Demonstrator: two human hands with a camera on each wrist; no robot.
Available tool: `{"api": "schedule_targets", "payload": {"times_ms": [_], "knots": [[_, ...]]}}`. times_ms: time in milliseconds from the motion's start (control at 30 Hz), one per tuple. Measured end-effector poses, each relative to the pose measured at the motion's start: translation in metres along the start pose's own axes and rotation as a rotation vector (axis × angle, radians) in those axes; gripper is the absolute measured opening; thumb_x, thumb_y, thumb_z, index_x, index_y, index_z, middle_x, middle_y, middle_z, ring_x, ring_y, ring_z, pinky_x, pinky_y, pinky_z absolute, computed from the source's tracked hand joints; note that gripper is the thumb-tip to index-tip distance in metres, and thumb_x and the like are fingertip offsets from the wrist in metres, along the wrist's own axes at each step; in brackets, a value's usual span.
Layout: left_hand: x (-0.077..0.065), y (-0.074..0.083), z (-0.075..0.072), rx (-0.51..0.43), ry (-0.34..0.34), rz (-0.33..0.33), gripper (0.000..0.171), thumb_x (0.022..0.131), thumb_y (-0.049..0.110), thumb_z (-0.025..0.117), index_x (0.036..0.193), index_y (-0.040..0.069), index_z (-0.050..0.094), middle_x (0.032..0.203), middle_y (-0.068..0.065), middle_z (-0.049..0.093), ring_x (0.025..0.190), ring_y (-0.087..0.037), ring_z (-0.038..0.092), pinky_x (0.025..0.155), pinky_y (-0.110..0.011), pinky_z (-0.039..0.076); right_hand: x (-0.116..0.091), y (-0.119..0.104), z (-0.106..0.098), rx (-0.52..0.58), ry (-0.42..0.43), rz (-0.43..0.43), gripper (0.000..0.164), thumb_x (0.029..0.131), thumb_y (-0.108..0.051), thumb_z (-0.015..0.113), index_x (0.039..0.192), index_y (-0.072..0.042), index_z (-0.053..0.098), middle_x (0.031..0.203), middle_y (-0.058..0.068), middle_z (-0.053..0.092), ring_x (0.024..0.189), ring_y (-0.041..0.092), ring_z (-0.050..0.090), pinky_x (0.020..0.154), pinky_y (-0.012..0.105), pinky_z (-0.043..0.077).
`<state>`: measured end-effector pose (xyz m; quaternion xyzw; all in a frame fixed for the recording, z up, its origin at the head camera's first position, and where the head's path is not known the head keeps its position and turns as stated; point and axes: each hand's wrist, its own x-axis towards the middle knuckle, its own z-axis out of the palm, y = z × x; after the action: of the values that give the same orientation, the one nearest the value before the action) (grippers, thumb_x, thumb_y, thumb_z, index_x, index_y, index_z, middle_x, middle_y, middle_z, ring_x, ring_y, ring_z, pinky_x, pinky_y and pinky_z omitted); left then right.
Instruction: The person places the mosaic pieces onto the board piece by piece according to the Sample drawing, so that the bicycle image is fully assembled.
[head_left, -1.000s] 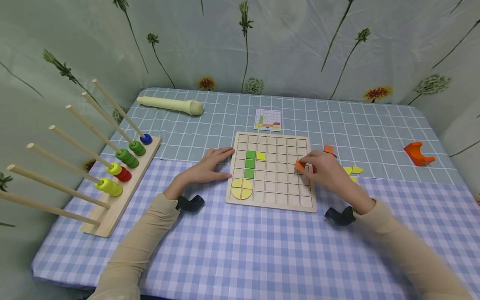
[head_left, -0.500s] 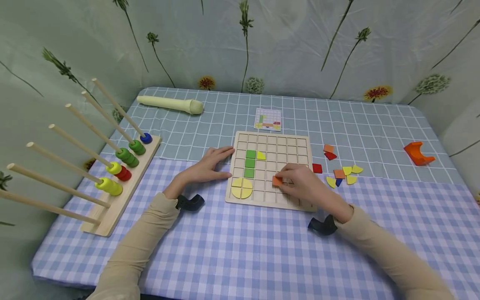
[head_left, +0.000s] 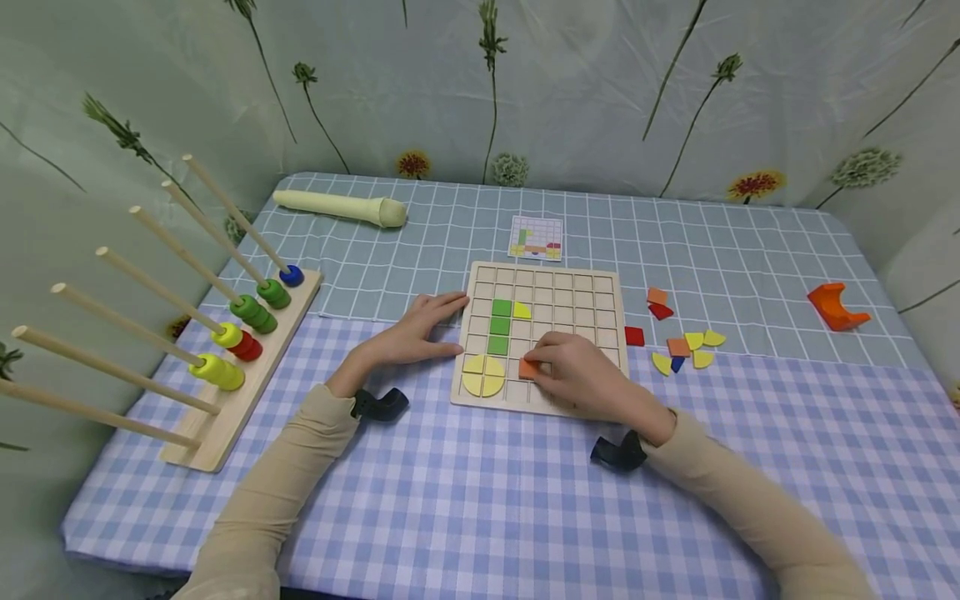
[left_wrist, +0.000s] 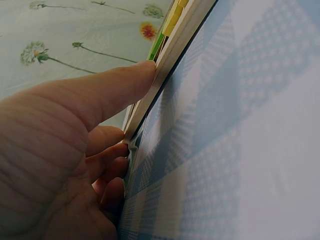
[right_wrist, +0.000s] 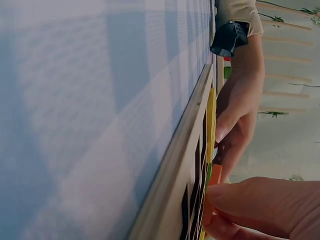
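My right hand [head_left: 581,371] pinches an orange square tile [head_left: 527,369] between thumb and fingers, low over the wooden grid board [head_left: 543,267]. In the right wrist view the orange tile [right_wrist: 214,185] stands at the board's surface; whether it sits in a cell cannot be told. My left hand [head_left: 412,333] rests on the table, thumb and fingertips touching the board's left edge. The left wrist view has the thumb [left_wrist: 125,87] against the board's side [left_wrist: 165,65]. Green squares [head_left: 501,327], a yellow quarter-circle [head_left: 522,311] and a yellow circle of quarter pieces [head_left: 483,377] lie in the grid.
Right of the board lie loose tiles: a red square [head_left: 634,337], orange squares [head_left: 678,347], yellow pieces [head_left: 702,359] and a blue one [head_left: 677,364]. Behind stands a pattern card [head_left: 536,239]. A bead rack [head_left: 247,375], a pale microphone-shaped object [head_left: 341,207] and an orange arch [head_left: 836,308] lie around.
My right hand has carried the orange square tile leftward across the board, from its right side to near the yellow circle. My left hand has stayed at the board's left edge.
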<state>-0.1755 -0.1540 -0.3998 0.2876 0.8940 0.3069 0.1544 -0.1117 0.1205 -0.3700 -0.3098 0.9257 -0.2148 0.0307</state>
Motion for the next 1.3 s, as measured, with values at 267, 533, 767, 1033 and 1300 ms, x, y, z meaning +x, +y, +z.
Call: {"api": "schedule_targets", "payload": {"times_ms": [267,533,767,1033,1300], "knots": [[0.001,0.000,0.000,0.001,0.000,-0.003,0.077,0.087,0.030,0.065,0.150,0.010,0.024,0.158,-0.009,0.019,0.125,-0.027,0.026,0.105,-0.049,0.026,0.006,-0.004,0.005,0.007,-0.013,-0.029,0.019,0.085,-0.013,0.065,0.102,-0.006,0.073,0.097,0.003,0.068,0.089,0.014,0.062,0.081,0.029,0.051],[0.001,0.002,-0.001,0.001,-0.004,0.006,0.078,0.087,0.029,0.065,0.150,0.009,0.023,0.158,-0.011,0.019,0.128,-0.029,0.024,0.107,-0.050,0.024,0.008,-0.004,0.006,-0.003,-0.020,-0.025,0.020,0.086,-0.016,0.066,0.102,-0.006,0.073,0.099,0.003,0.067,0.091,0.013,0.060,0.083,0.030,0.050],[0.000,0.000,0.000,-0.006,-0.001,-0.002,0.079,0.087,0.030,0.066,0.150,0.011,0.023,0.158,-0.010,0.019,0.130,-0.029,0.023,0.107,-0.051,0.024,0.010,-0.003,0.006,0.002,-0.023,-0.011,0.019,0.086,-0.018,0.067,0.102,-0.009,0.073,0.098,0.001,0.067,0.089,0.012,0.059,0.081,0.029,0.049],[-0.001,-0.003,0.000,-0.010,0.011,0.011,0.078,0.086,0.030,0.066,0.150,0.012,0.024,0.158,-0.009,0.019,0.129,-0.028,0.024,0.106,-0.049,0.026,0.011,0.000,0.001,0.047,0.003,0.004,0.020,0.085,-0.018,0.068,0.102,-0.008,0.073,0.098,0.002,0.067,0.090,0.014,0.060,0.082,0.031,0.050],[-0.001,-0.001,0.000,-0.009,0.007,0.019,0.078,0.086,0.029,0.067,0.149,0.010,0.024,0.157,-0.010,0.020,0.129,-0.029,0.024,0.106,-0.050,0.026,0.004,0.023,-0.018,0.022,0.115,0.073,0.021,0.083,-0.010,0.069,0.101,-0.002,0.072,0.097,0.011,0.068,0.088,0.023,0.062,0.078,0.037,0.052]]}}
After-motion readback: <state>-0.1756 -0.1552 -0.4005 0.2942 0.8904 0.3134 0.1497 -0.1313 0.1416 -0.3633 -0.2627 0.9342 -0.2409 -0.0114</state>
